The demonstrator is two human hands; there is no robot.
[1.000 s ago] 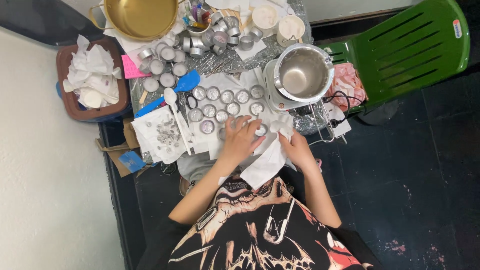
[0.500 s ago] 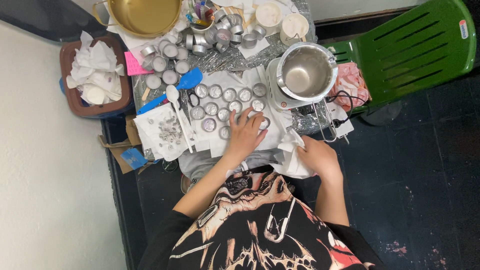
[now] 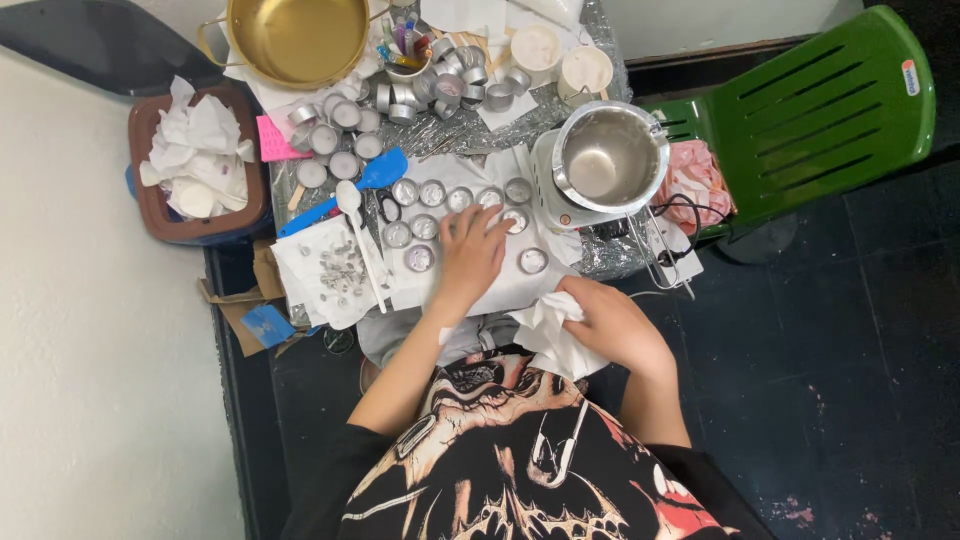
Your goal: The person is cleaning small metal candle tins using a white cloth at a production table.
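The left hand (image 3: 470, 255) lay flat, grip open, among about nine small metal cups (image 3: 421, 227) on the worktop (image 3: 600, 258), while the right hand (image 3: 610, 322) clutched one white tissue (image 3: 545, 318).

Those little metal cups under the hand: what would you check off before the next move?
1. Left hand is over the small metal cups, fingers among them: ok.
2. A firm grip on any one cup: cannot tell, the fingers hide it.
3. Right hand rests on the white tissue at the table's near edge: ok.
4. Cups in view stand upright in rows: ok.
5. Steel pot sits upright on its white base, beside the cups and apart from both hands: ok.
6. White spoon lies on the paper to the left, apart from the hand: ok.
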